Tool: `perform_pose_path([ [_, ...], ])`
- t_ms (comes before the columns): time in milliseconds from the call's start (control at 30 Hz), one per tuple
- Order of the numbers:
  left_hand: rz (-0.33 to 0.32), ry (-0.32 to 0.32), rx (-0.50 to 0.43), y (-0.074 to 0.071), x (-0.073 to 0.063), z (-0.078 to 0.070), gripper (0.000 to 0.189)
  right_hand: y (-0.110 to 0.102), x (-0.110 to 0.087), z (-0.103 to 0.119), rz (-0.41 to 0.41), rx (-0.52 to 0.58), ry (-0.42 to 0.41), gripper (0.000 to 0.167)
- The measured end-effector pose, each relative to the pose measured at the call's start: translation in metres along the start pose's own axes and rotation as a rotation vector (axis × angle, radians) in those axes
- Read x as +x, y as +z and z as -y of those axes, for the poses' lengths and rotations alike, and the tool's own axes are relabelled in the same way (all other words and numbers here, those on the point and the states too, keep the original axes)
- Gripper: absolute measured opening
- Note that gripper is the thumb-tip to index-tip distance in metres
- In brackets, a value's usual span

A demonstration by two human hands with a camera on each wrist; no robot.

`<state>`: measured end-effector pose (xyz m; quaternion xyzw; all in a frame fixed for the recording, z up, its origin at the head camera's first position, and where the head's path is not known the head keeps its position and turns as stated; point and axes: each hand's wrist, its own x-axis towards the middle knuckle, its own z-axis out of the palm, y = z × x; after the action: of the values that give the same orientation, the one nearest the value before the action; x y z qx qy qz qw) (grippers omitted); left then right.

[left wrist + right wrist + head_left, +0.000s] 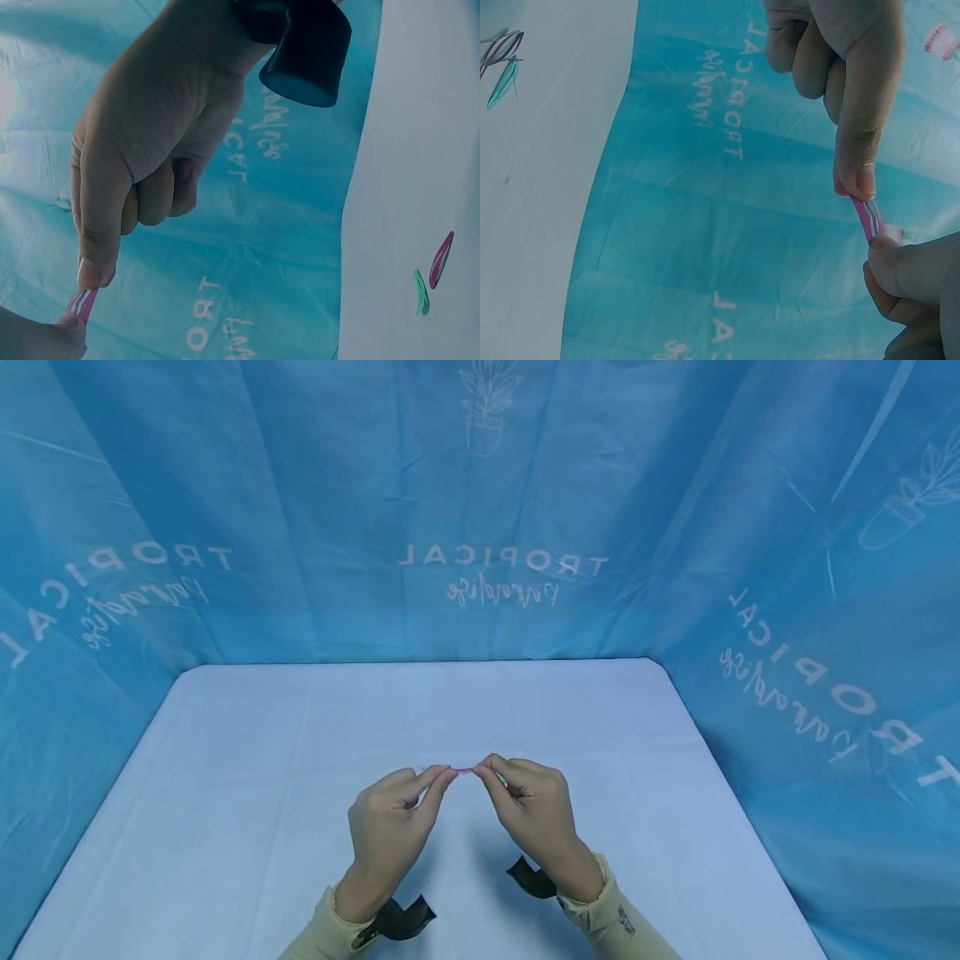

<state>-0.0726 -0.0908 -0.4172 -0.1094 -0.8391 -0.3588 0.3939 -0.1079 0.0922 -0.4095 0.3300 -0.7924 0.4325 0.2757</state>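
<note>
Between my hands a pink snap hair clip (464, 770) is held up over the table, its open slots showing in both wrist views. My left hand (392, 820) pinches one end with thumb and index finger. The opposite end is pinched by the thumb and index finger of my right hand (534, 806), whose other fingers are curled in. On the tabletop lie another pink hair clip (442, 260) and a green hair clip (421, 292), side by side. From the head camera, my right hand hides most of these, leaving a bit of green in sight.
A white-covered table (247, 760) with rounded far corners lies under my hands. Blue curtains (330, 510) with white lettering and plant drawings enclose it at the back and sides. Black camera mounts (405, 918) stick out from the inner side of both wrists.
</note>
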Motion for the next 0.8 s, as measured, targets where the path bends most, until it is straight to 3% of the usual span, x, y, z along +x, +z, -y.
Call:
perform_pose_path([
  [500, -0.013, 0.011, 0.016, 0.0012, 0.0003, -0.0006, 0.020, 0.0004, -0.0003, 0.0003, -0.021, -0.035, -0.036, 0.006],
  [800, -0.012, 0.007, 0.017, 0.0019, -0.0016, -0.0015, 0.021, 0.0019, -0.0014, 0.0021, -0.024, -0.049, -0.009, 0.004],
])
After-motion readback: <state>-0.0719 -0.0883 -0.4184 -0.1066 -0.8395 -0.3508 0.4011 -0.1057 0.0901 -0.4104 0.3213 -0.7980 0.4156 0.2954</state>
